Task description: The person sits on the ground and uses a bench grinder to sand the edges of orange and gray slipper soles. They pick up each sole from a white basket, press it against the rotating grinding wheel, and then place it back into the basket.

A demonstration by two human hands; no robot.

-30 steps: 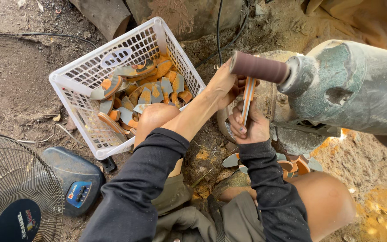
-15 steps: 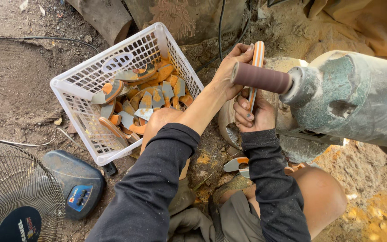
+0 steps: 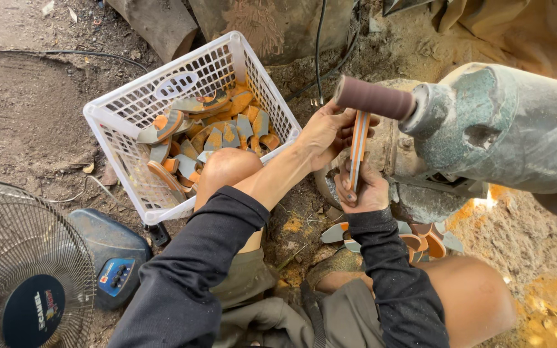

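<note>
Head view: both hands (image 3: 349,161) press striped strip (image 3: 358,147) under drum (image 3: 374,98).

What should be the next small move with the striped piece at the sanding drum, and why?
Probably slide the striped piece slowly along the sanding drum. The left hand and right hand hold it upright, its upper end right at the drum, so a slow pass would likely work its edge evenly.

Both hands, left hand (image 3: 323,132) and right hand (image 3: 361,190), press a striped strip (image 3: 358,149) against the sanding drum (image 3: 374,98), white basket (image 3: 120,109) beside
</note>
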